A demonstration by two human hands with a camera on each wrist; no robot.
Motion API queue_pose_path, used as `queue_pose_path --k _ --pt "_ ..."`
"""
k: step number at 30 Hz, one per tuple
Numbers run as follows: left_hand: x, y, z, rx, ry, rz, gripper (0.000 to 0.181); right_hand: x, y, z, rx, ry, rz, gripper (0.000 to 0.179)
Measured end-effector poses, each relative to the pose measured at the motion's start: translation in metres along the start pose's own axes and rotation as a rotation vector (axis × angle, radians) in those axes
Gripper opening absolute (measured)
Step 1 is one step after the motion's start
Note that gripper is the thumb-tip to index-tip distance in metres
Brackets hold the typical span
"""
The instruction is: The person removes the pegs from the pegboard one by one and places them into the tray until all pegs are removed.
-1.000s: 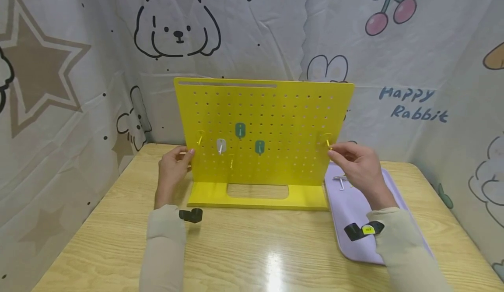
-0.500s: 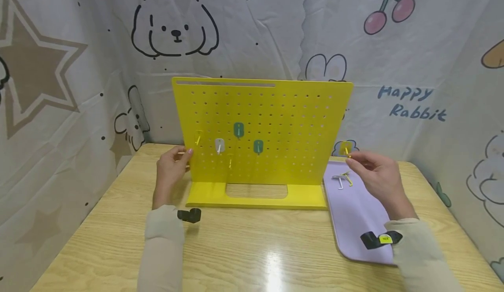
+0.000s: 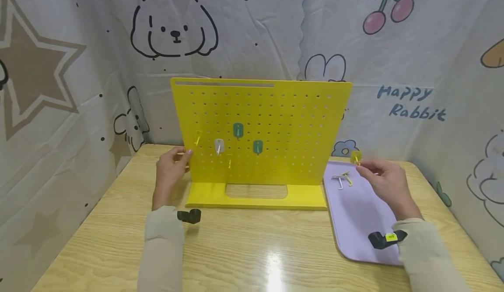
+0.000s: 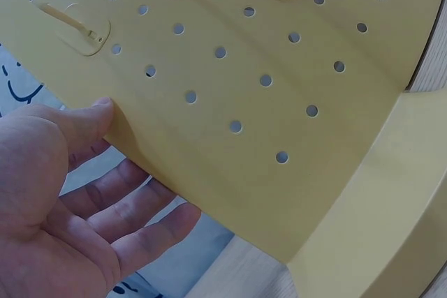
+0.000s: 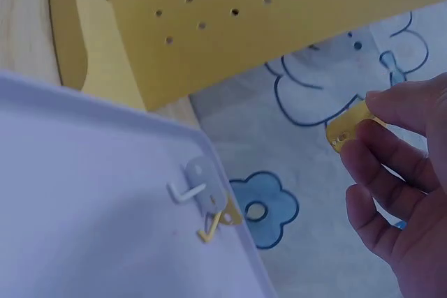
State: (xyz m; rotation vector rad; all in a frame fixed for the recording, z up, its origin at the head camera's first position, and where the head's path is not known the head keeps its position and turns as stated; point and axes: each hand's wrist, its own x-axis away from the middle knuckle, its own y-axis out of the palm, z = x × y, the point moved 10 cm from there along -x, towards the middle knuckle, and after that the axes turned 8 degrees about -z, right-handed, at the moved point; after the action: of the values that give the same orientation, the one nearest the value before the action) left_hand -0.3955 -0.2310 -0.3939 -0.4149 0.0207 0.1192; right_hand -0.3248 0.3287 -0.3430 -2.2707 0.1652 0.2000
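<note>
The person's right hand (image 3: 386,182) is pinching a yellow hook (image 3: 356,155) between thumb and fingertips, holding it in the air beyond the right edge of the yellow pegboard (image 3: 285,110), near the far end of the purple tray (image 3: 358,222). With its thin plate and slender arm, the hook is looking light and stiff, and probably smooth enough to be twisting in a loose grip; the projecting arm is likely offering the surest hold, leaving the plate's back free. The left hand (image 3: 170,168) is gripping the pegboard by its left edge, and the left wrist view is making plain what the head view is only hinting at: the thumb is lying on the front face while the other fingers are spreading apart along the edge. The head view alone is showing two green hooks (image 3: 238,130) mounted mid-board. The right wrist view is revealing small holes in the held plate, and also how a white hook (image 5: 213,185) is overlapping a second yellow hook (image 5: 232,212) beside the tray's wall.
</note>
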Motion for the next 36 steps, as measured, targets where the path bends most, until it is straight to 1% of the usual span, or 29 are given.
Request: queue_pose_path --k 7,14,17,20,25,27,33,36 --pt "-0.002 0.001 0.0 -0.001 0.005 0.002 0.036 -0.004 0.014 0.03 -0.017 0.108 -0.077 0.039" --pt "-0.003 0.001 0.001 -0.013 0.014 0.003 0.037 -0.009 0.022 0.049 -0.003 0.138 -0.122 0.04" --pt "-0.003 0.001 0.002 -0.015 0.016 0.002 0.038 -0.011 0.027 0.058 0.002 0.17 -0.152 0.042" --pt "-0.003 0.001 0.002 -0.016 0.014 0.003 0.038 -0.014 0.029 0.063 0.027 0.164 -0.169 0.041" --pt "-0.003 0.0 0.002 -0.017 0.015 0.006 0.037 -0.02 0.033 0.066 0.084 0.102 -0.19 0.037" --pt "-0.002 -0.001 0.002 -0.015 0.014 0.007 0.037 -0.022 0.035 0.068 0.097 0.098 -0.204 0.037" --pt "-0.002 -0.001 0.0 -0.011 0.003 0.002 0.038 -0.023 0.046 0.078 0.124 0.133 -0.261 0.036" --pt "-0.003 -0.001 -0.001 -0.016 0.005 -0.001 0.038 -0.024 0.05 0.079 0.146 0.109 -0.269 0.033"
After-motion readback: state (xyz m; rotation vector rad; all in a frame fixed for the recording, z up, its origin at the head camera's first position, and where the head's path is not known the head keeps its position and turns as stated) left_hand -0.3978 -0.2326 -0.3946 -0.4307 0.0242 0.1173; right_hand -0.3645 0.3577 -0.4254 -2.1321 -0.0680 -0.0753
